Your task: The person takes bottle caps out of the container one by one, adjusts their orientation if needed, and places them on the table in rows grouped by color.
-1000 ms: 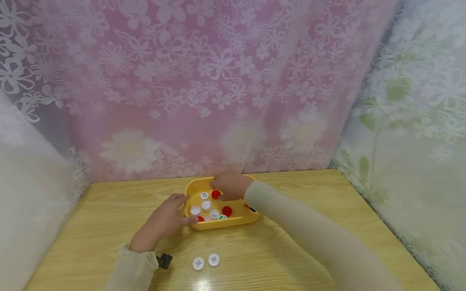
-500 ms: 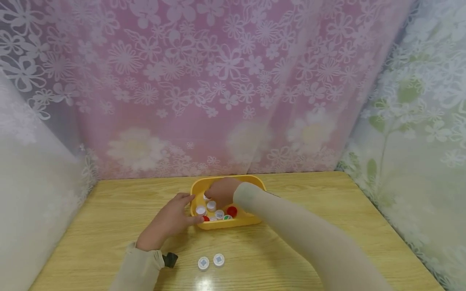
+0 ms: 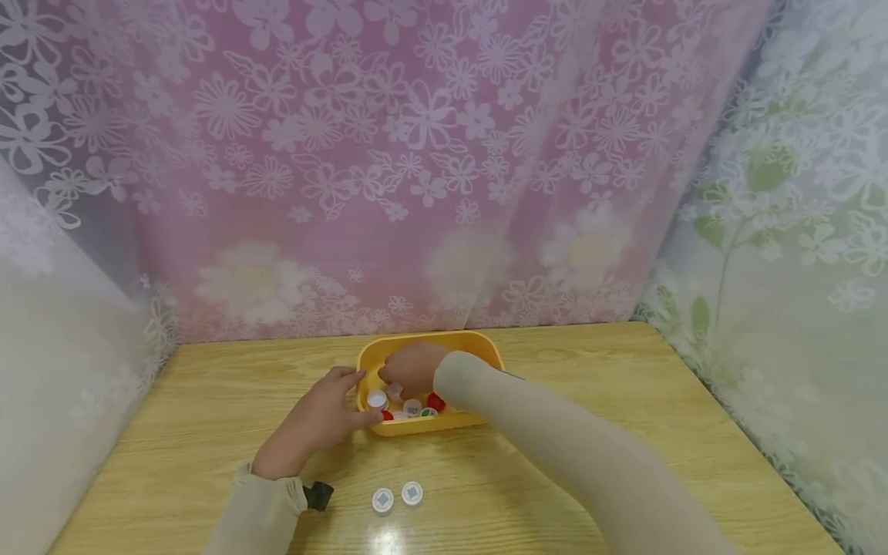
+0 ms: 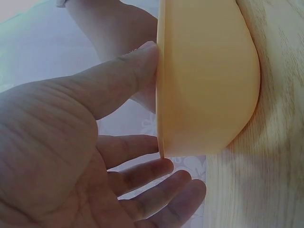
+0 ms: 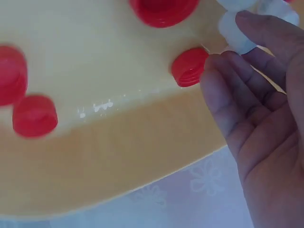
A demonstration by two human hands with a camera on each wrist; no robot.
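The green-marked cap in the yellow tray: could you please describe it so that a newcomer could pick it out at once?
On the wooden table, find the yellow tray that the left hand holds. In the head view, look along its near wall, just below a red cap. The green-marked cap there alone shows green; its neighbours are white or red.
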